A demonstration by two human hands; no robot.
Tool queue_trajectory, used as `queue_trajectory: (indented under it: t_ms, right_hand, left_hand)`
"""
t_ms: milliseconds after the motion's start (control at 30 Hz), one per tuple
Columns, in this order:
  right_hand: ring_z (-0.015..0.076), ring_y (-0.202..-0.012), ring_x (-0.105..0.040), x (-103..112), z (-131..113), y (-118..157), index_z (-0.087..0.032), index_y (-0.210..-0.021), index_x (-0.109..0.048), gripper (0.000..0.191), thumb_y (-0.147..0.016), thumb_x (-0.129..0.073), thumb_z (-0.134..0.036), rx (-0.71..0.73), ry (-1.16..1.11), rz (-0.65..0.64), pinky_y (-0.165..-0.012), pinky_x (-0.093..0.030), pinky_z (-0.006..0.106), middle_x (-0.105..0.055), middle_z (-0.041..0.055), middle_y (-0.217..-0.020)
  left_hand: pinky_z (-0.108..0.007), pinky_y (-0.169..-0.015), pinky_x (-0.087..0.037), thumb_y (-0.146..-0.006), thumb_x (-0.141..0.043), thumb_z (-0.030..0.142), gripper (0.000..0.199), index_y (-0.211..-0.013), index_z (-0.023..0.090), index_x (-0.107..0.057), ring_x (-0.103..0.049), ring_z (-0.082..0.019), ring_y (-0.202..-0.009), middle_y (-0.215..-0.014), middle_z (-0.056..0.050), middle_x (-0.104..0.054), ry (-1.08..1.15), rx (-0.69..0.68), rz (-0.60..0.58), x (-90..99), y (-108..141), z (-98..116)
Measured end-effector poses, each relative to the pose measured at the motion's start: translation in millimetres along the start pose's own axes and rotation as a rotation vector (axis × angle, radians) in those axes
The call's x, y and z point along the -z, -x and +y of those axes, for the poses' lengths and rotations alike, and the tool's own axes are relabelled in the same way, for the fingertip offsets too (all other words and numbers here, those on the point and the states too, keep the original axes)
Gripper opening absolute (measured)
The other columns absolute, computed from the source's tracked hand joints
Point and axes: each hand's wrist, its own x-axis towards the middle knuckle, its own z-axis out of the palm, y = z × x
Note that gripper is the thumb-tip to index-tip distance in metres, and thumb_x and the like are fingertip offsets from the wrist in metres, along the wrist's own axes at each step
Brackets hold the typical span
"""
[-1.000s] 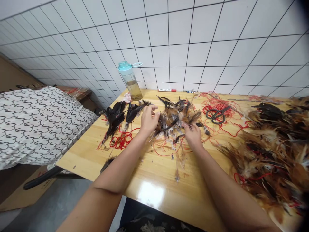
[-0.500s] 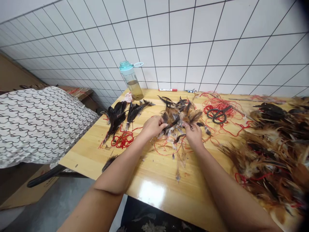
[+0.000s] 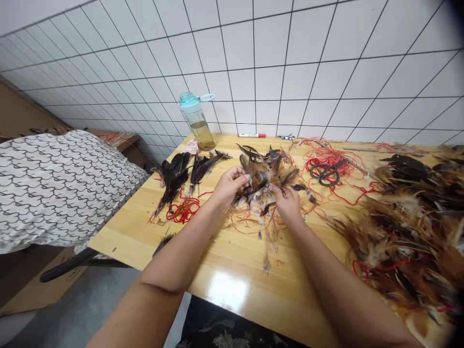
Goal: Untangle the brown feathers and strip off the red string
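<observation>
A loose heap of brown and black feathers (image 3: pixel 266 166) lies in the middle of the wooden table, between my hands. At its left side my left hand (image 3: pixel 232 183) pinches a feather (image 3: pixel 245 165) between thumb and fingers, its dark vane standing up. My right hand (image 3: pixel 287 200) is closed at the heap's near right edge, its fingertips pressed on feathers there. Thin red thread (image 3: pixel 250 227) and small bits of feather are scattered just in front of the hands.
Black feather bundles (image 3: pixel 174 176) and a red cord coil (image 3: pixel 183 210) lie at left. A water bottle (image 3: pixel 201 128) stands behind them. Black-handled scissors (image 3: pixel 328 173) rest on tangled red thread (image 3: pixel 322 154). A large feather pile (image 3: pixel 409 232) covers the table's right side. Two markers lie by the wall.
My left hand has risen slightly away from the table, and a feather now stands up in its fingers. My right hand has shifted a little left.
</observation>
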Motion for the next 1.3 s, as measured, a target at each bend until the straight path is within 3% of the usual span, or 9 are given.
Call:
queue_trajectory:
  t_ms: [167, 367, 600, 867, 1100, 1200, 1300]
  right_hand:
    - [0.0205, -0.067, -0.057, -2, -9, 5, -0.020, -0.063, -0.061, 0.031, -0.076, -0.053, -0.047, 0.053, -0.009, -0.077, -0.068, -0.045, 0.033, -0.064, 0.0061, -0.066]
    - [0.0165, -0.060, -0.051, -9, -13, 10, -0.021, -0.056, -0.049, 0.031, -0.071, -0.057, -0.048, 0.031, -0.107, -0.109, -0.060, -0.043, 0.029, -0.056, 0.0014, -0.058]
    - [0.0181, -0.064, -0.055, -11, -13, 12, -0.019, -0.061, -0.056, 0.029, -0.069, -0.061, -0.046, -0.012, -0.193, -0.178, -0.060, -0.044, 0.030, -0.060, 0.0034, -0.062]
    - [0.0198, -0.070, -0.060, -14, 0, 8, -0.019, -0.061, -0.059, 0.032, -0.072, -0.059, -0.050, -0.036, -0.204, -0.206, -0.071, -0.049, 0.034, -0.067, 0.0047, -0.067]
    - [0.0193, -0.072, -0.059, -11, 3, 6, -0.020, -0.062, -0.063, 0.029, -0.076, -0.052, -0.044, 0.020, -0.046, -0.209, -0.072, -0.045, 0.032, -0.067, 0.0046, -0.069]
    - [0.0175, -0.065, -0.055, -10, -3, 6, -0.020, -0.060, -0.062, 0.030, -0.074, -0.052, -0.044, 0.014, -0.031, -0.261, -0.067, -0.042, 0.031, -0.063, 0.0031, -0.063]
    - [0.0139, -0.056, -0.047, -8, -8, 6, -0.019, -0.058, -0.059, 0.037, -0.071, -0.053, -0.054, -0.052, -0.115, -0.401, -0.058, -0.038, 0.028, -0.055, 0.0001, -0.056]
  left_hand:
    - [-0.019, -0.053, -0.035, -0.067, -0.071, 0.032, 0.029, -0.075, 0.016, -0.048, -0.052, -0.007, -0.056, -0.064, 0.004, -0.053, 0.001, -0.012, -0.143, -12.5, 7, -2]
    - [-0.021, -0.060, -0.040, -0.073, -0.064, 0.025, 0.019, -0.075, 0.017, -0.047, -0.051, -0.008, -0.060, -0.064, 0.004, -0.051, -0.155, -0.133, -0.160, -17.7, 6, -16]
    - [-0.021, -0.061, -0.038, -0.080, -0.057, 0.024, 0.011, -0.078, 0.018, -0.048, -0.048, -0.009, -0.062, -0.067, 0.004, -0.049, -0.343, -0.219, -0.137, -17.7, 7, -24]
    - [-0.022, -0.064, -0.042, -0.080, -0.059, 0.028, 0.015, -0.082, 0.017, -0.050, -0.054, -0.010, -0.065, -0.070, 0.002, -0.057, -0.212, -0.161, -0.207, -19.2, 7, -19]
    - [-0.022, -0.064, -0.040, -0.078, -0.063, 0.035, 0.022, -0.074, 0.014, -0.061, -0.053, -0.010, -0.065, -0.071, -0.001, -0.063, -0.202, -0.063, -0.304, -13.8, 4, -23]
    - [-0.023, -0.066, -0.041, -0.076, -0.065, 0.036, 0.024, -0.071, 0.013, -0.064, -0.055, -0.010, -0.066, -0.070, -0.002, -0.064, -0.156, -0.039, -0.331, -13.1, 4, -23]
    - [-0.023, -0.065, -0.042, -0.076, -0.067, 0.040, 0.028, -0.068, 0.012, -0.064, -0.056, -0.011, -0.066, -0.069, -0.004, -0.065, -0.101, -0.018, -0.370, -11.1, 5, -24]
